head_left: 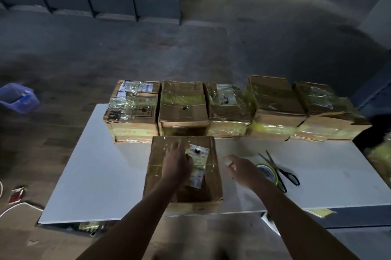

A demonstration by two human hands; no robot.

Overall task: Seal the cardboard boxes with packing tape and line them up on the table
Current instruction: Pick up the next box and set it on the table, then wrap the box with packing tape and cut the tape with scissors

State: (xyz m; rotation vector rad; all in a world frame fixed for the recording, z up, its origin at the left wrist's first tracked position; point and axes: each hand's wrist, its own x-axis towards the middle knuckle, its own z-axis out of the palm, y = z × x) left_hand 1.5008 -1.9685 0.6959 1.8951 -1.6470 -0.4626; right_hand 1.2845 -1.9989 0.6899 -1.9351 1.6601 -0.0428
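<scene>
A taped cardboard box [160,177] with a white label on top sits at the near middle of the white table [93,175]. My left hand [176,162] lies flat on its top, fingers straight. My right hand [239,167] hovers just right of the box with loose fingers, holding nothing. A roll of packing tape [267,173] lies on the table beside that hand, partly hidden by the wrist. Several taped boxes [228,109] stand in a row along the table's far edge.
Black-handled scissors [281,173] lie over the tape roll, blades pointing away. A blue plastic basket [18,98] stands on the floor at the left. A red packet [17,195] and white cables lie on the floor near the table's left corner.
</scene>
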